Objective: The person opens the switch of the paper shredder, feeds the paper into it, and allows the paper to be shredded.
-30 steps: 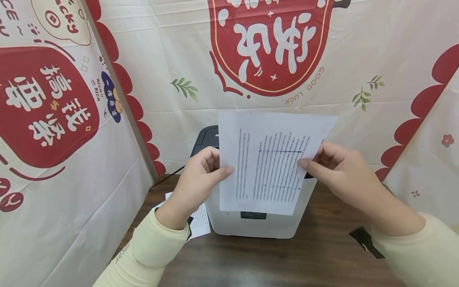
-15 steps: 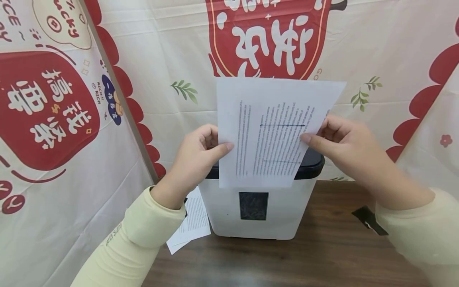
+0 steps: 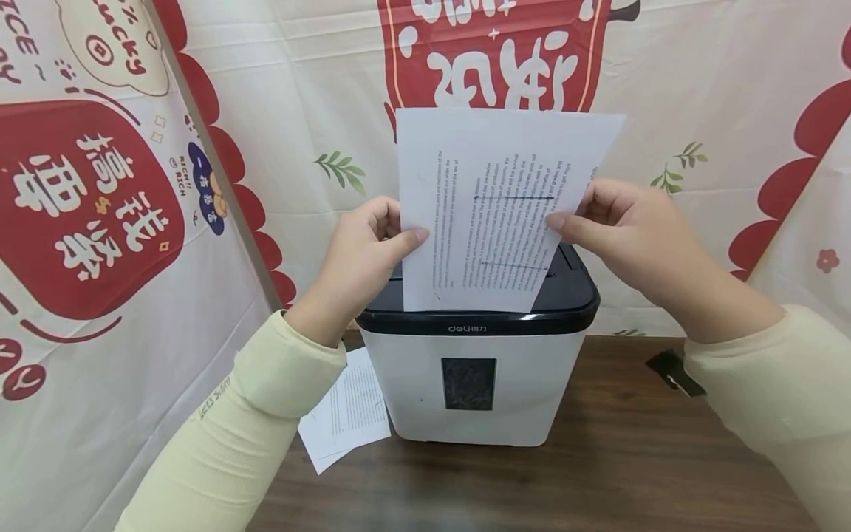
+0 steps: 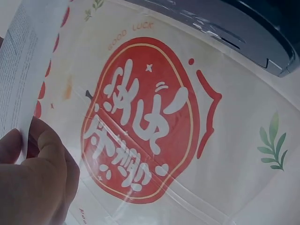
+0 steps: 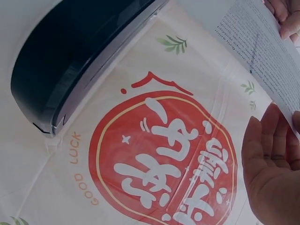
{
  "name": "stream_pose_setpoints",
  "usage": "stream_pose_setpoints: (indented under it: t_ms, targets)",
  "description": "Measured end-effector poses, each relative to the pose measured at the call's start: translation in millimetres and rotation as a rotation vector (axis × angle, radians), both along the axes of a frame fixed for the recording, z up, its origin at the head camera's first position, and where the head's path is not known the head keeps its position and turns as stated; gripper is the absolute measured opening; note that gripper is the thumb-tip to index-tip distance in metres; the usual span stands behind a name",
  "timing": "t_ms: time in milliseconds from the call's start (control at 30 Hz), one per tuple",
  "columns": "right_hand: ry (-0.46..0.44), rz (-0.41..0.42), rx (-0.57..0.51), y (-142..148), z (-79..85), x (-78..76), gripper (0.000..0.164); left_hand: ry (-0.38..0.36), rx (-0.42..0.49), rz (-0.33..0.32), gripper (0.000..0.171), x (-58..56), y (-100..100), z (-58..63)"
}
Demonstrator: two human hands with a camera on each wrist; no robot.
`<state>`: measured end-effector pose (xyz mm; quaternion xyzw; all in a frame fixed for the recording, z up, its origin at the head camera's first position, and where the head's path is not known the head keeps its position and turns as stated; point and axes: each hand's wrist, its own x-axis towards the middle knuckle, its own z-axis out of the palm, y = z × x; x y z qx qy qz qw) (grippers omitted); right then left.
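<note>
A printed sheet of paper (image 3: 492, 140) stands upright in front of the shredder's black top (image 3: 565, 284), turned so its text runs sideways. My left hand (image 3: 355, 258) pinches its left edge, thumb in front and fingers behind. At the opposite edge my right hand (image 3: 638, 244) pinches it the same way. Below is a white paper shredder (image 3: 399, 384) with a dark window. The sheet's lower edge overlaps the shredder top; whether it touches cannot be seen. Each wrist view shows part of the paper (image 4: 21, 70) with the pinching hand (image 5: 274, 164).
Several printed sheets (image 3: 352, 406) lie on the brown wooden table (image 3: 479, 488) to the left of the shredder. A small black item (image 3: 674, 373) is by my right sleeve. Printed cloth (image 3: 279, 111) hangs behind and at the sides.
Both hands have raised the sheet in the head view, from in front of the shredder body to above its top. The shredder's black lid and window now show.
</note>
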<state>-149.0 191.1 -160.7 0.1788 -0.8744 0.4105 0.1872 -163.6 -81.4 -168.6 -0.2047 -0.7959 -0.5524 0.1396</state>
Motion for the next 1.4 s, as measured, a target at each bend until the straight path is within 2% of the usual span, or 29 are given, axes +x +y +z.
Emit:
stream_pose_setpoints:
  t_ms: [200,367,700,1033,1400]
  targets:
    - [-0.004,0.036,-0.029,-4.0,5.7,-10.5,0.033,-0.010,0.008,0.010,0.006,-8.1,-0.5,3.0]
    - [0.008,0.027,-0.015,-5.0,8.9,-20.1,0.031,-0.006,0.027,0.006,0.005,-16.1,-0.2,5.0]
    - [0.002,0.027,-0.051,-9.6,12.0,-42.9,0.027,-0.023,-0.002,0.056,0.006,-36.1,1.8,7.3]
    - [-0.028,0.034,-0.058,-8.7,9.1,-55.4,0.031,-0.055,-0.041,0.067,0.008,-51.0,6.3,5.0]
    - [-0.038,0.032,-0.058,-7.7,5.3,-64.8,0.031,-0.077,-0.076,0.096,0.010,-61.9,9.6,1.7]
